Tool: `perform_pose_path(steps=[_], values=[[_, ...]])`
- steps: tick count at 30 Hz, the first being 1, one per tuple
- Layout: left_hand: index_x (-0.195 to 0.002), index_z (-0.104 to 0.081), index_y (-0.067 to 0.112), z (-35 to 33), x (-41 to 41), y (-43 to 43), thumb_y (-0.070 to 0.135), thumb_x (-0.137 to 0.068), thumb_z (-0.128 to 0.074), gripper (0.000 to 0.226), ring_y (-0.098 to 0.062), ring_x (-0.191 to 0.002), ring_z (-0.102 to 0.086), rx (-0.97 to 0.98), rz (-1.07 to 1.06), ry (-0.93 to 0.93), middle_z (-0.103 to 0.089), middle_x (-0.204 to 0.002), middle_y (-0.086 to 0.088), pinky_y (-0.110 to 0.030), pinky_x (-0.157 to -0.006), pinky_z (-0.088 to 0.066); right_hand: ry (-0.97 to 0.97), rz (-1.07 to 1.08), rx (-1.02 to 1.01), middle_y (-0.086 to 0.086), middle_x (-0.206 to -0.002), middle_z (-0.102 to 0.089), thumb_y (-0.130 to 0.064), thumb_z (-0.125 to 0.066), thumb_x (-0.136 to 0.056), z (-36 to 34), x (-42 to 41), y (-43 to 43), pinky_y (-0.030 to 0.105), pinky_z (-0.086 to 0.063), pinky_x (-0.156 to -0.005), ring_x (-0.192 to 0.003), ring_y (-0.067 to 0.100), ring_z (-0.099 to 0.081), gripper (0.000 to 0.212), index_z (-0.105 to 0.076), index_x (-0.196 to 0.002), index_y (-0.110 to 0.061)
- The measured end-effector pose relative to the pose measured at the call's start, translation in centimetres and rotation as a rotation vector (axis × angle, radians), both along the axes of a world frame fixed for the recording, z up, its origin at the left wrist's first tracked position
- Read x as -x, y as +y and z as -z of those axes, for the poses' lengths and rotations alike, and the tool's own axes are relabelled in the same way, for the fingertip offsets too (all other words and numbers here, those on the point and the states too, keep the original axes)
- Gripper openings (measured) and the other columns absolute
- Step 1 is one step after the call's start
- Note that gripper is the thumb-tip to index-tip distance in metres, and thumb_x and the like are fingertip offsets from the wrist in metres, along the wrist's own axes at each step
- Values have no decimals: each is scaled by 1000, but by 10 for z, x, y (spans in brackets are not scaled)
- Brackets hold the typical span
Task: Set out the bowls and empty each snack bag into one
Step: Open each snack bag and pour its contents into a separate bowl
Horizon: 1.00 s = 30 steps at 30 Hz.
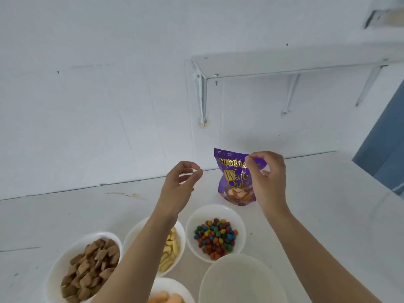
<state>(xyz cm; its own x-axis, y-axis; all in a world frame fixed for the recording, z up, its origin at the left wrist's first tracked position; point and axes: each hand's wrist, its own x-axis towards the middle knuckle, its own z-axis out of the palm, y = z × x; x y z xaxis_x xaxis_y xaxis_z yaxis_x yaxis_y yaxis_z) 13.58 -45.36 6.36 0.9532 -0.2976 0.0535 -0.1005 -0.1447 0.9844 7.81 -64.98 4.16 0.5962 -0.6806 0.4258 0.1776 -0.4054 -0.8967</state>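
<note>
Hidden or cut: orange-snack bowl (pixel 166 282) cropped at the 6 o'clock edge, and yellow-stick bowl (pixel 133 236) half behind the left forearm. The left hand (pixel 181 186) is curled, thumb and forefinger nearly meeting (anything between them cannot be told). Setting: white painted table (pixel 328 215), bracketed shelf (pixel 284 62) at 1 o'clock; glossy purple wafer bag (pixel 237 178) stands upright at 12 o'clock of the round white candy bowl (pixel 215 207), right hand (pixel 267 178) pinching its crinkled top.

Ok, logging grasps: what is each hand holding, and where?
The right hand pinches the purple foil wafer bag at its top edge; whether the curled left hand holds anything cannot be told.
</note>
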Motion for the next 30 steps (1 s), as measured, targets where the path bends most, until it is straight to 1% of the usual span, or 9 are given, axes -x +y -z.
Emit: perform_pose_path(steps=[2,4,6,11,14,16,19,23,30], values=[[-95,-69,24,12,-16,-28,28,-96,-69,5,-11,-111,-64,-20,6,25,-63,-119,6,-38,-96,-54,68,46,-1,-12,-115,-59,-46,-68,-87,14,-8,-20,43,-57,-88,-120,10,-47,16,-65,-95,-32],[-99,-69,27,22,-29,-51,30,-95,-70,5,-15,-122,-57,-45,2,47,-51,-130,6,-37,-102,-51,131,49,-48,-1,-134,-51,-38,-71,-92,25,-15,-32,15,-55,-70,-131,12,-37,10,-63,-98,-35],[-98,-67,30,27,-39,-69,29,-95,-70,4,-13,-127,-47,-58,-7,77,-40,-134,6,-28,-97,-44,179,35,-124,-1,-143,-41,-34,-71,-92,31,-19,-38,9,-50,-60,-136,10,-30,13,-65,-103,-32],[-94,-68,24,37,-62,-102,11,-98,-64,14,-6,-129,-43,-19,26,88,-50,-119,12,-5,-76,-37,146,25,-168,1,-131,-54,-25,-74,-91,47,-36,-48,10,-52,-68,-127,13,-47,16,-67,-105,-21],[-98,-74,17,37,-68,-113,6,-100,-59,19,11,-94,-62,33,82,138,-67,-113,0,-6,-69,-47,128,-34,-237,4,-113,-65,-20,-73,-91,56,-43,-53,18,-52,-71,-109,15,-61,9,-70,-99,-19],[-98,-76,12,35,-68,-116,3,-100,-56,22,10,-77,-66,48,110,162,-72,-101,0,-8,-62,-49,132,-66,-262,4,-106,-69,-17,-73,-91,60,-46,-52,24,-51,-71,-102,16,-65,5,-71,-95,-19],[-94,-77,9,35,-67,-115,-3,-98,-56,24,2,-80,-69,66,115,163,-73,-93,2,-11,-64,-51,96,-99,-254,6,-101,-70,-12,-74,-90,59,-48,-51,18,-52,-67,-98,19,-67,6,-71,-95,-13],[-98,-77,6,29,-61,-106,-9,-95,-57,25,-4,-85,-71,89,88,136,-75,-105,-8,-16,-68,-55,48,-117,-184,10,-102,-69,-10,-72,-91,48,-47,-47,12,-51,-67,-93,18,-65,6,-70,-97,-10],[-105,-73,14,-2,-43,-60,-5,-95,-64,24,-19,-99,-72,144,20,-55,-72,-103,2,-26,-77,-60,-5,-273,-200,4,-110,-66,-14,-70,-93,13,-43,-11,40,-63,-77,-105,19,-67,10,-65,-99,-21]])
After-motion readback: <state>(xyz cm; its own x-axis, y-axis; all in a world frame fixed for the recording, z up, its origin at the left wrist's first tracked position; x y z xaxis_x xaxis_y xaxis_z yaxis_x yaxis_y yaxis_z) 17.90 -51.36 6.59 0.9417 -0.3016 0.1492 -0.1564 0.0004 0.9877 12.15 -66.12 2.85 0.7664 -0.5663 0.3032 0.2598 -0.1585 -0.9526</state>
